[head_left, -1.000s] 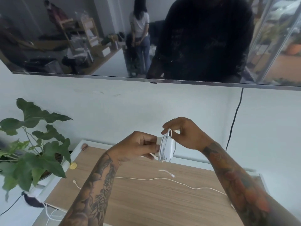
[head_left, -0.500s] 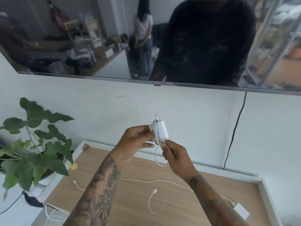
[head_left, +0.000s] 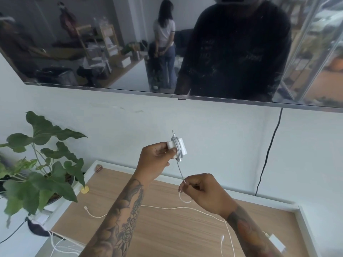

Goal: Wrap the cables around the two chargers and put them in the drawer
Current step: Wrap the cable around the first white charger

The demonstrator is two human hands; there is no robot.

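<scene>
My left hand (head_left: 155,160) grips a white charger (head_left: 177,149) in the air above the wooden top, with several turns of its white cable wound around it. A straight stretch of that cable (head_left: 180,171) runs down to my right hand (head_left: 203,191), which pinches it below the charger; the loose end (head_left: 222,238) trails down from there to the top. A second white charger (head_left: 277,245) lies at the lower right of the wooden top (head_left: 167,229), its long cable (head_left: 167,208) stretched leftwards across the wood to a plug (head_left: 85,207). No drawer is in view.
A leafy potted plant (head_left: 37,175) stands at the left. A large dark screen (head_left: 167,43) hangs on the wall above, with a black cord (head_left: 267,156) dropping at the right. A small yellow disc (head_left: 85,190) and a brown object (head_left: 99,167) lie near the top's left rim.
My right hand has moved from above the charger round to below it and pulled the cable down and taut. The free end is shorter, and the charger has risen slightly.
</scene>
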